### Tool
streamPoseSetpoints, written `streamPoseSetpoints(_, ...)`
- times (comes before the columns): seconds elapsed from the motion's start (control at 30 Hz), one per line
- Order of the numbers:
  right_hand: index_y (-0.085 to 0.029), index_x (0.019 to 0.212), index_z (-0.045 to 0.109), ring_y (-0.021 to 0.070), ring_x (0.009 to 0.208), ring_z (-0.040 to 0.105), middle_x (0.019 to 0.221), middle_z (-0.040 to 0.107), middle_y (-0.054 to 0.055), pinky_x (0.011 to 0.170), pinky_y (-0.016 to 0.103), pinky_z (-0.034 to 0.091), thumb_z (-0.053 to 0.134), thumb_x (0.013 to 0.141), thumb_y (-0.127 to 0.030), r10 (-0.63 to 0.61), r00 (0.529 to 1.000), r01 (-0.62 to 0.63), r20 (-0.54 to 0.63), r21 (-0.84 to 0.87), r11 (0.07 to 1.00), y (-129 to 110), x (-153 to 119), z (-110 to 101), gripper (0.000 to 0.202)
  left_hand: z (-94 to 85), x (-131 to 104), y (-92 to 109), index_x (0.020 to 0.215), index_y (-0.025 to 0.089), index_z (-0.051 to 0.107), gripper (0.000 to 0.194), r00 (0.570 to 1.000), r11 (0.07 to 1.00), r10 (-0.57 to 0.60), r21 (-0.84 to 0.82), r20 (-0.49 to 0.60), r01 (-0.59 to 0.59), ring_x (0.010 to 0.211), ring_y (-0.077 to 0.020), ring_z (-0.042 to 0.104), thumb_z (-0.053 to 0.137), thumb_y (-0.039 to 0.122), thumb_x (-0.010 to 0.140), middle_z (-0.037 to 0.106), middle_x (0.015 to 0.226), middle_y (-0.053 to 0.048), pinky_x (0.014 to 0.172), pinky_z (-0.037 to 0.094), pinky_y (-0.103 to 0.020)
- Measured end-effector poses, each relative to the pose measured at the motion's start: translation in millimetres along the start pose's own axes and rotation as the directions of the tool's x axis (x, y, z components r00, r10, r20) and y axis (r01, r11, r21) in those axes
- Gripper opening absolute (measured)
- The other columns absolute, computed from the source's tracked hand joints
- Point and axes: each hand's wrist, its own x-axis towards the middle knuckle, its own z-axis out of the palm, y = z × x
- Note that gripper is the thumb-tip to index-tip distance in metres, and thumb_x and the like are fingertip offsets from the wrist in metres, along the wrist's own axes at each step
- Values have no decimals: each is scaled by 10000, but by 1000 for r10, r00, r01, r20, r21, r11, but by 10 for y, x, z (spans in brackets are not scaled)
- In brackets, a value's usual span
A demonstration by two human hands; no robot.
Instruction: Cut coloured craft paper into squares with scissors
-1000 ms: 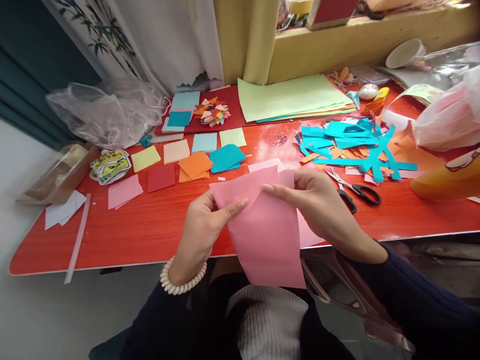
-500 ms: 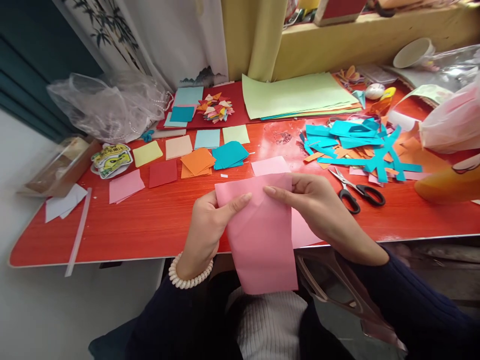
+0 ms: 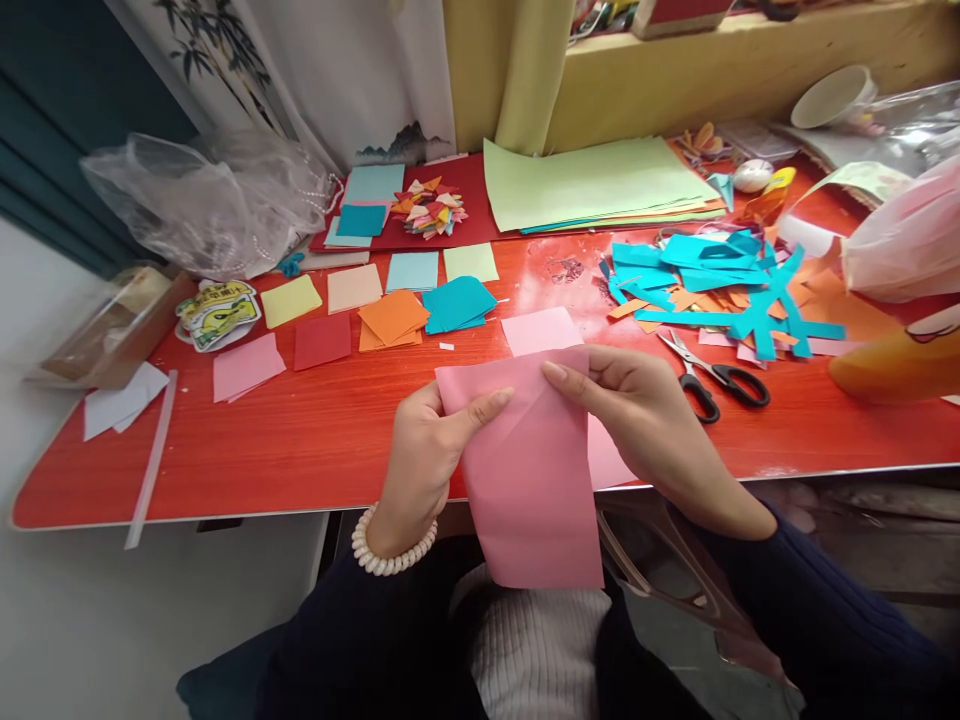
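A pink paper sheet hangs between my hands over the table's front edge, its lower end above my lap. My left hand pinches its upper left part, thumb on the front face and fingers behind. At the upper right corner, my right hand grips the same sheet between thumb and fingers. Another pink paper lies partly hidden beneath my right hand, and a light pink piece is just beyond the held sheet. Black-handled scissors rest to the right of my right hand.
On the red table, coloured squares such as the orange stack lie at the left. Blue strips are heaped at the right. Large green sheets and a spiky paper ball sit at the back.
Both hands and the pink sheet have shifted slightly right in the view. My thumbs have slid a little to the right along the sheet's upper part.
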Motion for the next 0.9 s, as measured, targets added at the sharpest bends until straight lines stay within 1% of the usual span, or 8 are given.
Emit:
streamPoseSetpoints(0.17,-187,746,620,113,592,464,675,540,10,503,244,340,583,843,-501,17,999,-16,38,-7,1000,34,8,-14,331,5,-8,-23,835,161,722,233,1000,1000,-24,-17,8,24,761,-168,651,788,323,680,712,806,-36,669,538,-256)
streamPoseSetpoints(0.33,-184,737,621,122,649,507,722,582,19,548,232,387,598,848,-459,-6,998,5,61,15,1000,71,25,-41,298,-4,-17,-3,826,167,724,220,999,999,-9,-35,50,11,758,-152,637,753,358,721,710,844,-37,644,521,-231)
streamPoseSetpoints(0.47,-182,770,644,119,680,519,772,609,23,573,219,399,616,847,-420,-13,997,10,75,38,999,90,33,-74,251,-35,-20,-6,806,185,733,157,999,995,39,-89,7,-38,740,-104,608,729,333,755,681,790,-3,647,497,-184)
streamPoseSetpoints(0.6,-167,745,630,114,670,512,736,589,23,568,218,386,604,858,-425,12,994,-17,113,40,999,104,29,-97,283,-65,-20,-35,729,176,716,127,999,996,47,-76,-17,-48,681,-68,555,749,298,737,646,731,18,618,465,-156)
streamPoseSetpoints(0.73,-161,745,624,95,652,487,712,557,13,562,209,365,581,874,-437,22,993,-26,112,33,999,99,14,-103,307,-74,-22,-68,714,161,704,163,998,997,47,-56,-39,-49,650,-67,513,759,315,723,597,675,20,605,444,-170)
streamPoseSetpoints(0.9,-161,724,617,82,637,471,700,543,3,553,202,348,576,875,-449,44,994,-49,103,47,998,89,3,-98,328,-73,-22,-94,713,167,704,156,998,998,49,-45,-30,-51,655,-72,508,751,314,734,585,667,21,618,442,-182)
